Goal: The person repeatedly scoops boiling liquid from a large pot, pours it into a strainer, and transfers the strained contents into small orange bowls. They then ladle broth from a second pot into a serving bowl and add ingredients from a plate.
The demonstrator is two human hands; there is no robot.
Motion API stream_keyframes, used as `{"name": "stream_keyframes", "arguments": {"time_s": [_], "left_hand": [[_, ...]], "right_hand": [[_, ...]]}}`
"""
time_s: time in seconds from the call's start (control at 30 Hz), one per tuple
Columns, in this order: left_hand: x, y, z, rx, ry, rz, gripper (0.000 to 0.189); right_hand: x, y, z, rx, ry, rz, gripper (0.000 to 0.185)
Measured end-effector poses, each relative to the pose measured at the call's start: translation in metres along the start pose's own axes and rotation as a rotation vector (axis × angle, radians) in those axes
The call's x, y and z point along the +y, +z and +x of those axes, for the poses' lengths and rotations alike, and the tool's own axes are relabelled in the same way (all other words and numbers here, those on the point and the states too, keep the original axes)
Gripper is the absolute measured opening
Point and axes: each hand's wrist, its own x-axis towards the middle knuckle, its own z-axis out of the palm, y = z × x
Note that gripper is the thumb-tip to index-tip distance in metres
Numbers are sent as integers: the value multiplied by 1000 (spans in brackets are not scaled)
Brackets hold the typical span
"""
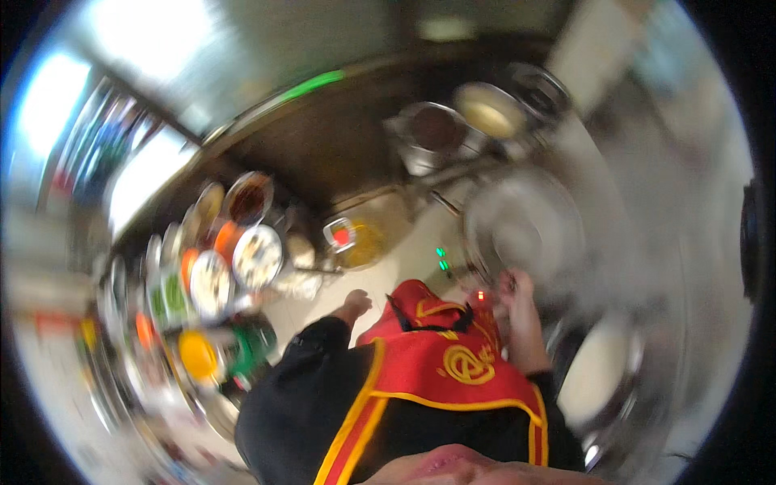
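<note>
My left hand (357, 303) is by my side at the edge of the red apron (433, 315), and nothing shows in its loosely curled fingers. My right hand (515, 285) is at the near rim of a large round metal pan or pot (527, 224). Blur and haze hide whether its bent fingers hold anything. Two green lights and a red light glow on the appliance front between the hands. A small square container with something red in it (341, 235) sits beside yellow contents in a tray, ahead of the left hand.
Bowls of food, among them a white bowl (258, 257), crowd the left side with orange and green containers. Beyond the pan stand a bowl with dark contents (433, 128) and a yellowish bowl (491, 112). A large vessel with pale contents (594, 370) is at the lower right. Steam-like haze covers the right.
</note>
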Motion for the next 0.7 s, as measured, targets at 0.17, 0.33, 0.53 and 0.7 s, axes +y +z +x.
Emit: {"name": "stream_keyframes", "arguments": {"time_s": [0.17,0.33,0.53,0.7], "left_hand": [[26,-32,5,16,564,696,20],[-4,-38,50,-510,30,-52,24],[-13,-57,118,-667,74,-41,15],[28,-73,145,-458,-304,-455,19]], "right_hand": [[-15,-10,-79,115,-5,50,6],[-13,35,-89,284,-68,-180,13],[-7,22,-67,346,18,-166,13],[6,27,-25,391,54,-198,15]]}}
